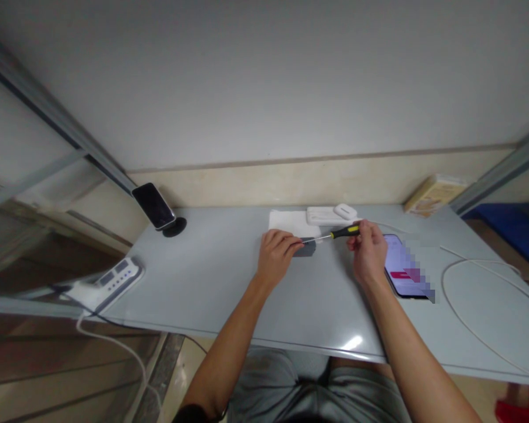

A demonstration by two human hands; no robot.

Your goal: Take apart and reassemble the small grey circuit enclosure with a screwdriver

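Note:
My left hand [277,254] rests on the grey table [211,282] and pinches a small dark grey block [307,248] at its left end. My right hand [369,251] holds a screwdriver [340,232] by its black and yellow handle. The thin metal shaft slants down to the left, and its tip meets the block by my left fingertips. A white cloth or paper sheet [291,221] lies just behind the block.
A lit phone [403,267] lies flat right of my right hand. White cases [330,214] sit behind. A second phone [153,205] leans on a black stand at the left. A power strip [112,279] is at the left edge, a white cable [462,305] loops right, a tan box [432,194] stands in the corner.

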